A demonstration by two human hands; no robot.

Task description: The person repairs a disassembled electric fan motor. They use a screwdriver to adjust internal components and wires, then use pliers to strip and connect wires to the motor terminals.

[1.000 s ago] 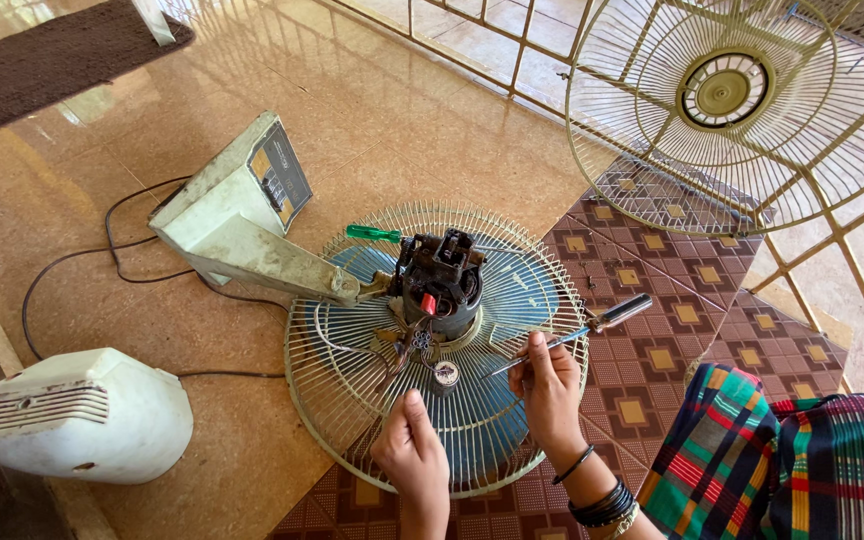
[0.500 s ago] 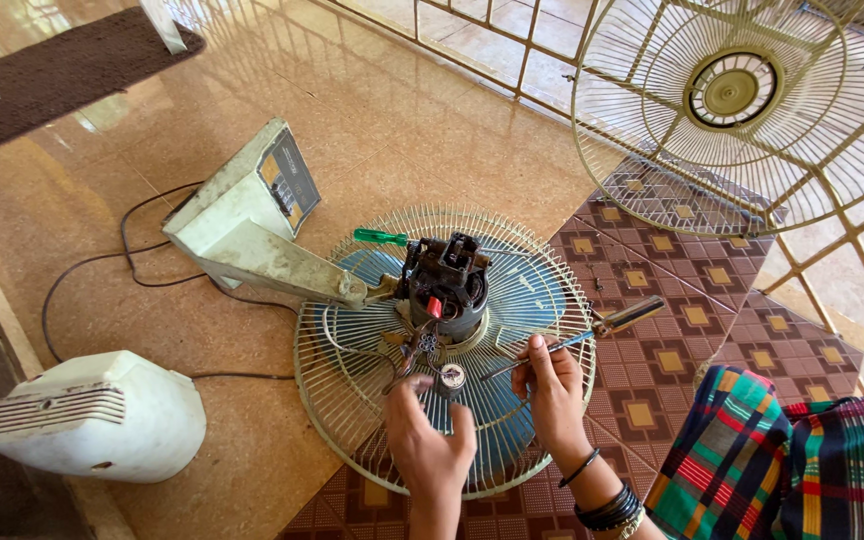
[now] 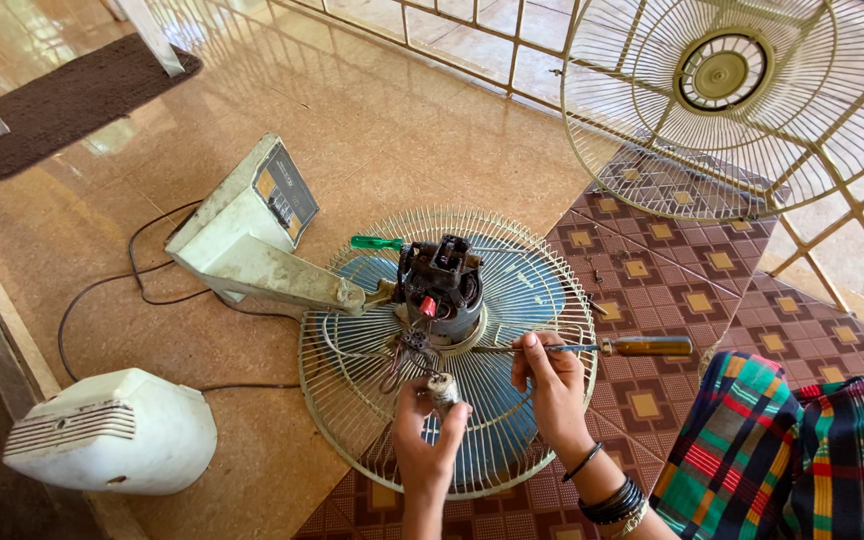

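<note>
the left hand (image 3: pixel 430 432) and right hand (image 3: pixel 552 385) sit over the rear grille (image 3: pixel 352 400), hemmed in ahead by the exposed motor (image 3: pixel 442 285) and its wires. the screwdriver (image 3: pixel 592 347) bars the right side. the fan base (image 3: pixel 247 235) and cord (image 3: pixel 132 290) block the left; the white cover (image 3: pixel 112 432) lies further out. bare floor (image 3: pixel 402 130) beyond looks open, up to the front grille (image 3: pixel 742 100), which perhaps leans on the railing.

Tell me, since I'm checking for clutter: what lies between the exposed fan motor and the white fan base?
In the head view, only the white stand arm spans from the fan motor to the fan base.
</note>
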